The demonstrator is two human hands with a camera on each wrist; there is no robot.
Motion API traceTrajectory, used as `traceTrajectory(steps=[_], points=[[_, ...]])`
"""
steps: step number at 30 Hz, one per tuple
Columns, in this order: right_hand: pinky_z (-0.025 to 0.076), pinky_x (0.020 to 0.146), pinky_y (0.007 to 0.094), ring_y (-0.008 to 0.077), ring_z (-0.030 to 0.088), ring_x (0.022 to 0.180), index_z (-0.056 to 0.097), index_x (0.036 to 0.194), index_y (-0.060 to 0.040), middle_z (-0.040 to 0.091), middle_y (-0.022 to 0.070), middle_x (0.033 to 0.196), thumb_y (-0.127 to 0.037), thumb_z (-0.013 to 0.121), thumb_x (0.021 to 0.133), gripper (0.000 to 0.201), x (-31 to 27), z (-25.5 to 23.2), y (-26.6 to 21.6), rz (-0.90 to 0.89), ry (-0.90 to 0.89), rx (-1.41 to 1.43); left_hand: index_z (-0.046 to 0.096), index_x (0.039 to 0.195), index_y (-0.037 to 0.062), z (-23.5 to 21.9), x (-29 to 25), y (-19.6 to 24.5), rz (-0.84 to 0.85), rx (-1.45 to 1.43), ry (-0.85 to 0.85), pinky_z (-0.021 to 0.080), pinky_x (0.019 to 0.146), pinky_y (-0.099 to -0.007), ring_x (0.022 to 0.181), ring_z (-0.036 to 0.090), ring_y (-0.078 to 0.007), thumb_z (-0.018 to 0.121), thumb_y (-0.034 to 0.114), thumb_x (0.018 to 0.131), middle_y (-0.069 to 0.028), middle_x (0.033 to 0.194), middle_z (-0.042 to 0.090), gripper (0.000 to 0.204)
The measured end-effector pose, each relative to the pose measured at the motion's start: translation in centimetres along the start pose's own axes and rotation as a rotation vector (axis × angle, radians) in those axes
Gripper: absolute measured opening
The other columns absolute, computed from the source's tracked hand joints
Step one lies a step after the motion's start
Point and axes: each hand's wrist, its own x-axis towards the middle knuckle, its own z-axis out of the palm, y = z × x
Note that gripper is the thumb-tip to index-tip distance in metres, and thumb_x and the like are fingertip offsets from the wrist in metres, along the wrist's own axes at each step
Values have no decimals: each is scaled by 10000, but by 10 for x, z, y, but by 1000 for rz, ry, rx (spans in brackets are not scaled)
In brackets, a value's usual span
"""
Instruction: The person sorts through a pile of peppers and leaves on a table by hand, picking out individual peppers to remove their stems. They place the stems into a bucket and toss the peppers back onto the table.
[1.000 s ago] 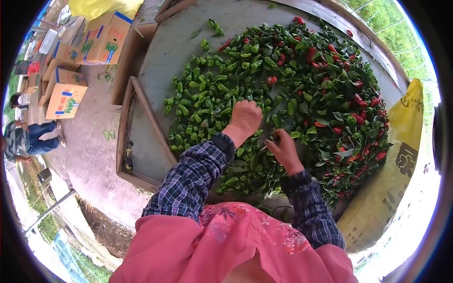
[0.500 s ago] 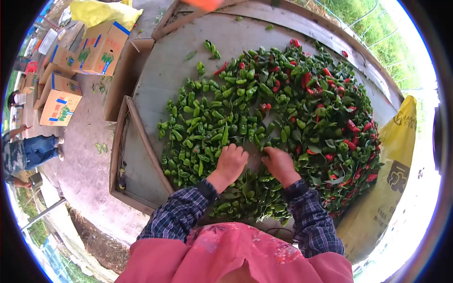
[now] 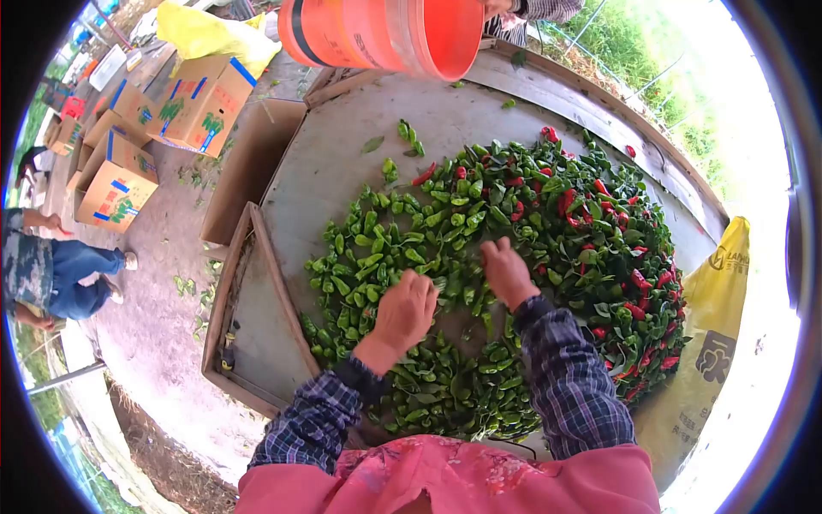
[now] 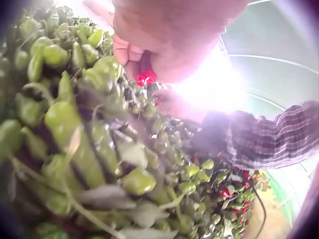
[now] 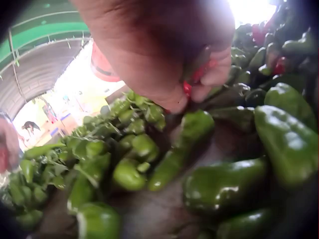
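Green peppers (image 3: 368,248) lie in a wide heap on a grey tabletop, with red peppers (image 3: 638,278) and leaves thicker at the right. My left hand (image 3: 401,313) is low over the green peppers; its curled fingers hold a red pepper (image 4: 146,77), mostly hidden by the hand in the left wrist view. To its right and farther forward, my right hand (image 3: 507,272) bends over the heap's middle. Bits of red pepper (image 5: 199,72) show between its fingertips in the right wrist view. Large green peppers (image 5: 219,184) lie just below that hand.
Another person's hand (image 3: 498,7) holds an orange bucket (image 3: 377,34) over the table's far edge. A wooden rim (image 3: 274,291) borders the table at left. Cardboard boxes (image 3: 201,103) and a person in jeans (image 3: 77,274) are farther left. A yellow sack (image 3: 706,343) lies at right.
An orange bucket has come into view at the top. Both hands have moved forward over the heap since half a second ago, the left also leftward. The head view has shifted.
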Motion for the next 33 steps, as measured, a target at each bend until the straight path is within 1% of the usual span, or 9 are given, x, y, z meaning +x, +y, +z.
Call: traceTrajectory(steps=[4,7,11,15,21,27,29,31,33], points=[[478,689,482,404,594,776,504,1000,5,556,211,921,-89,531,761,258,-46,-13,-44,-52,-335,123,492,858,48,12,69,-11,-68,35,-104,461,625,-417,744,559,-327,615,157,846,-127,815,510,164],[495,694,404,345,628,760,544,1055,-2,622,190,841,-109,552,841,239,-64,-15,-40,132,-153,541,504,897,48,33,110,-16,47,106,-138,460,739,-424,862,556,-328,599,126,832,-118,866,545,139],[452,614,273,103,514,649,548,939,-2,591,38,733,-129,683,796,234,-21,-52,9,262,139,519,533,1130,96,87,147,-17,341,129,-135,370,965,-476,1175,442,-333,550,98,828,-123,1170,526,303],[476,619,383,296,600,674,521,984,-44,602,106,744,-114,699,736,313,47,-54,47,279,422,199,488,1299,192,107,145,-7,336,415,-416,279,1040,-553,1329,295,-324,549,120,826,-77,1357,424,482],[482,622,400,334,611,701,531,981,-62,615,125,739,-133,675,755,278,64,-11,30,217,346,142,606,1166,179,72,82,-35,489,342,-520,258,1059,-532,1321,312,-279,561,105,785,-11,1321,453,391],[478,559,303,133,600,637,533,1016,-27,598,50,717,-49,653,768,277,-16,6,12,274,110,453,649,1072,142,16,29,-44,411,179,-534,289,1039,-535,1288,379,-267,608,31,717,-24,1207,555,374],[458,542,255,59,536,631,535,1016,-24,544,6,705,-4,636,766,271,-30,-13,4,272,-128,713,648,1075,128,1,21,-45,308,94,-636,290,1034,-556,1267,413,-270,601,0,697,-34,1142,595,402],[457,553,253,57,530,620,548,998,-26,536,-6,701,22,634,746,271,-22,-35,0,284,-129,753,646,1029,105,-7,26,-44,348,60,-547,359,980,-510,1159,497,-286,589,-11,710,-57,1087,612,345],[461,574,264,70,540,629,556,988,-26,556,13,710,21,648,729,278,4,-52,7,117,88,458,637,944,89,-10,51,-45,291,-140,-410,431,859,-445,988,555,-315,577,-20,728,-91,1002,611,249]])
